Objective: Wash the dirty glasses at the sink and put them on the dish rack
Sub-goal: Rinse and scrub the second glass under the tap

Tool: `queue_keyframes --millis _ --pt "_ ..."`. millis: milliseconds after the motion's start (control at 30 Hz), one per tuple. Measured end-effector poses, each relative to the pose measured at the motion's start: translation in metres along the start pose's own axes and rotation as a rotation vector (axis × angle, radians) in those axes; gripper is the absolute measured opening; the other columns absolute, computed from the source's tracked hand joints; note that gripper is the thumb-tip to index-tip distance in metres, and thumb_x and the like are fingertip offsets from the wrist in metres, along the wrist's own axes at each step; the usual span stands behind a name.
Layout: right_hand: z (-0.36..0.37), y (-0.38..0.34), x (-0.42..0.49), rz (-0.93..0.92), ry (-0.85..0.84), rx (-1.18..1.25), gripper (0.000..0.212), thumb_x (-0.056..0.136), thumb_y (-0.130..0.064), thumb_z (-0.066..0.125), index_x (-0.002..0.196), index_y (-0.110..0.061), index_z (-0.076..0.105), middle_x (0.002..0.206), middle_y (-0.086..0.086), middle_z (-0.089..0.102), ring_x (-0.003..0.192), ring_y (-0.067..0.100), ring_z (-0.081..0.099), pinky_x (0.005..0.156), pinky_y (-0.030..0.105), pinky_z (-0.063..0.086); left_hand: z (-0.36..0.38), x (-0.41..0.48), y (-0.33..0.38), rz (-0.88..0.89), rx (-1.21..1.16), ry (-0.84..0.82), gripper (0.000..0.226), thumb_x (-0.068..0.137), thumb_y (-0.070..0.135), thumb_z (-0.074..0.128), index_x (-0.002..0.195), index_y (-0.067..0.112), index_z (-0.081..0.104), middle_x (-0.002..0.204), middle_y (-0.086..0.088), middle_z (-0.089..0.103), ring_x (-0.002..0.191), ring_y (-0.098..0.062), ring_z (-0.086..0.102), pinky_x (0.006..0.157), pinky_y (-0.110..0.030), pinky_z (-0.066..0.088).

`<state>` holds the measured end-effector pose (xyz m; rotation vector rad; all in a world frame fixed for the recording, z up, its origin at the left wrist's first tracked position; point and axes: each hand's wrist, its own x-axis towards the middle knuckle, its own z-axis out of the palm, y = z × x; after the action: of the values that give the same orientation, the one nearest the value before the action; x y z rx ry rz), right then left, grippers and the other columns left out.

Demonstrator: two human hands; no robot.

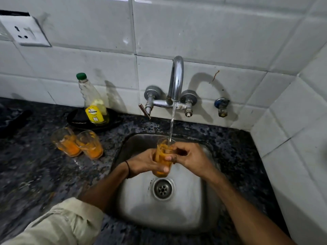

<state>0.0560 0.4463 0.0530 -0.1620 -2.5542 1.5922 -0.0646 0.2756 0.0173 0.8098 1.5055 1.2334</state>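
Under the tap (175, 80), glass (162, 147) upright.

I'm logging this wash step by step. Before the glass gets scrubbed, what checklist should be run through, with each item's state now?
1. Clear glass with orange residue held securely: ok; the left hand grips it, the right hand pinches its rim.
2. Water stream from the curved chrome tap lands in the glass: ok.
3. Glass held over the steel sink: ok.
4. Residue rinsed off: not ok; orange streaks cling to it.
5. Soap nearby: ok; the clear soap bottle with green cap stands on a black plate left of the sink.
6. Dish rack has room: cannot tell; not in view.
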Motion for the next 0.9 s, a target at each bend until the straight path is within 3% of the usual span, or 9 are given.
queue_keyframes --millis 67,167,300,400,500,600,700,800,900 --pt "0.001 -0.002 -0.001 0.022 -0.082 0.027 0.020 0.084 -0.033 0.077 0.099 -0.020 0.074 0.096 -0.007 0.073 0.088 0.003 0.065 0.078 0.022 0.050 0.009 0.005 -0.003 0.020 -0.003 0.097 0.044 0.070 0.009 0.082 0.111 0.008 0.068 0.101 -0.008 0.073 0.093 -0.021 0.070 0.085 -0.036 0.055" --pt "0.011 0.001 -0.002 -0.050 0.059 -0.409 0.033 0.090 -0.044 0.068 0.119 -0.030 0.067 0.142 -0.006 0.047 0.128 0.012 0.040 0.104 0.028 0.036 0.019 0.009 -0.005 0.086 -0.108 0.358 0.044 0.068 -0.001 0.076 0.109 0.005 0.064 0.089 -0.005 0.073 0.076 -0.015 0.068 0.065 -0.031 0.054" --pt "0.041 -0.020 -0.002 -0.060 0.152 -0.732 0.030 0.100 -0.042 0.050 0.121 -0.024 0.061 0.122 0.000 0.061 0.115 0.021 0.044 0.101 0.042 0.032 0.034 0.013 -0.004 0.176 0.235 0.743 0.029 0.074 0.017 0.078 0.097 0.019 0.062 0.089 0.008 0.071 0.080 -0.006 0.066 0.068 -0.017 0.050" --pt "0.059 -0.035 0.008 0.220 0.153 -0.670 0.038 0.100 -0.049 0.044 0.129 -0.026 0.057 0.133 -0.001 0.061 0.126 0.020 0.039 0.108 0.041 0.020 0.040 0.016 -0.014 0.186 0.476 0.947 0.013 0.080 0.035 0.053 0.088 0.025 0.051 0.086 0.004 0.064 0.080 -0.019 0.060 0.067 -0.034 0.048" --pt "0.070 -0.044 0.011 0.207 0.263 -0.879 0.041 0.098 -0.047 0.048 0.127 -0.020 0.060 0.135 0.001 0.058 0.135 0.021 0.035 0.114 0.044 0.013 0.035 0.015 -0.022 0.160 0.516 0.971 0.019 0.082 0.039 0.044 0.091 0.023 0.050 0.088 0.001 0.062 0.083 -0.023 0.058 0.070 -0.045 0.052" --pt "0.077 -0.050 0.015 0.273 0.227 -0.574 0.020 0.099 -0.039 0.052 0.107 -0.025 0.064 0.110 -0.004 0.067 0.112 0.015 0.056 0.109 0.041 0.029 0.036 0.009 -0.019 0.245 0.547 0.970 0.024 0.080 0.043 0.039 0.089 0.023 0.049 0.087 0.005 0.061 0.081 -0.019 0.056 0.069 -0.043 0.049" --pt "0.071 -0.051 0.023 0.446 0.134 -0.247 0.022 0.098 -0.034 0.056 0.085 -0.018 0.063 0.091 0.003 0.069 0.089 0.020 0.066 0.091 0.045 0.052 0.035 0.002 -0.022 0.256 0.590 0.839 0.029 0.073 0.045 0.053 0.090 0.022 0.049 0.088 0.010 0.060 0.078 -0.011 0.055 0.068 -0.030 0.046" --pt "0.055 -0.049 0.017 0.334 -0.060 -0.388 0.016 0.095 -0.028 0.060 0.086 -0.018 0.069 0.091 0.000 0.071 0.090 0.015 0.066 0.092 0.043 0.051 0.018 -0.006 -0.019 0.167 0.193 0.472 0.038 0.068 0.017 0.081 0.097 0.017 0.057 0.083 0.005 0.067 0.071 0.000 0.061 0.060 -0.019 0.049" --pt "0.043 -0.053 0.005 0.296 -0.238 -0.335 0.014 0.098 -0.026 0.059 0.088 -0.031 0.067 0.094 -0.007 0.070 0.094 0.007 0.063 0.095 0.035 0.049 0.000 -0.009 -0.016 0.105 0.041 0.155 0.038 0.070 -0.002 0.082 0.098 0.017 0.066 0.080 0.007 0.073 0.073 -0.003 0.068 0.064 -0.019 0.051"
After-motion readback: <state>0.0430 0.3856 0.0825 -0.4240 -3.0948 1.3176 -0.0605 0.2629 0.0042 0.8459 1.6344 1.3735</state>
